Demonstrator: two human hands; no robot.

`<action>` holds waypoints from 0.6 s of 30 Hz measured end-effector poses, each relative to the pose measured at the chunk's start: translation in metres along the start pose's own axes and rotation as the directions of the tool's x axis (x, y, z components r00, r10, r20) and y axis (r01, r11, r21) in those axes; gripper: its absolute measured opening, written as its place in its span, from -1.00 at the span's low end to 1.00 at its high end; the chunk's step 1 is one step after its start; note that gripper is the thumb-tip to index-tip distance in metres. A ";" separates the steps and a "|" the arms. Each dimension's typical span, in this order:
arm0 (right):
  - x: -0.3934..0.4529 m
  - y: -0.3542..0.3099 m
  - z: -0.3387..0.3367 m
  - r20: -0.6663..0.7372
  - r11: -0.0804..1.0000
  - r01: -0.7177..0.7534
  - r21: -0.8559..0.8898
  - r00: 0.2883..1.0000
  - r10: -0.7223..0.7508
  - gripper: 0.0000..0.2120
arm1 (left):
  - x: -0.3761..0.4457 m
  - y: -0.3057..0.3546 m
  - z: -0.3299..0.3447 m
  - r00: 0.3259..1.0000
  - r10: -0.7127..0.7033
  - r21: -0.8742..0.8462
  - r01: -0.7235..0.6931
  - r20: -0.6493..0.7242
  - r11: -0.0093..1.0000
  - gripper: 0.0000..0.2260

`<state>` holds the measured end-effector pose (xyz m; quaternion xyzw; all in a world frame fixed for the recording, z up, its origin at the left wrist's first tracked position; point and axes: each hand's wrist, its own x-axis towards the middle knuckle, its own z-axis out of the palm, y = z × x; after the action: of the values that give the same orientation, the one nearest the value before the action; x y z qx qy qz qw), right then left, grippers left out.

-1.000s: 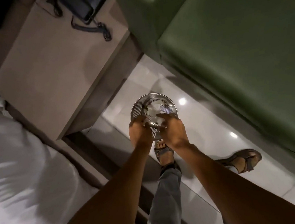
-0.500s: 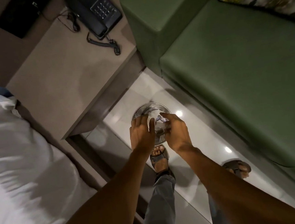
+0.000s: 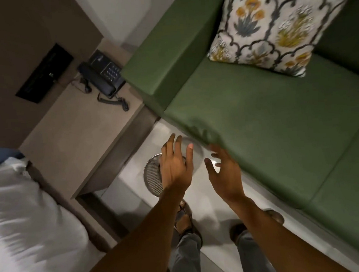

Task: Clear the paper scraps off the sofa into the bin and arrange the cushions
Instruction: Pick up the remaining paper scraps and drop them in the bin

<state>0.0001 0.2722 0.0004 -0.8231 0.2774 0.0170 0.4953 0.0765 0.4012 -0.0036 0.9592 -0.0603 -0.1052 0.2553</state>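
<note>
A round metal mesh bin (image 3: 152,177) stands on the pale floor between the side table and the green sofa (image 3: 259,115). My left hand (image 3: 176,166) hovers above the bin, fingers spread, holding nothing, and hides most of it. My right hand (image 3: 226,170) is open too, beside the bin and close to the sofa's front edge. A flowered cushion (image 3: 273,23) leans against the sofa back at the upper right. No paper scraps show on the seat in view. What lies inside the bin is hidden.
A beige side table (image 3: 77,140) at the left carries a black telephone (image 3: 102,77) with a coiled cord. A bed with white sheets (image 3: 19,225) fills the lower left. My sandalled feet (image 3: 185,217) stand on the floor strip just behind the bin.
Both hands have opened and lifted away from the bin's mouth. My head has tilted up, so the cushion and more of the sofa have come into view.
</note>
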 end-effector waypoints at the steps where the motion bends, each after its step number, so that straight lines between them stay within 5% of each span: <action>1: 0.000 0.000 -0.013 -0.020 1.000 -0.002 -0.005 1.000 0.002 -0.57 | 0.002 0.013 -0.001 1.000 0.002 -0.003 -0.002 -0.001 1.000 -0.50; 18: 0.097 0.016 -0.215 -0.317 0.999 -0.032 0.044 0.947 0.045 -0.37 | 0.087 0.244 0.054 0.993 0.026 -0.226 -0.051 -0.113 0.973 -0.38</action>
<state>0.0215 0.0466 0.0680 -0.7999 0.3698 -0.1113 0.4594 0.1329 0.1503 0.0580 0.9264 -0.0522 -0.0539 0.3689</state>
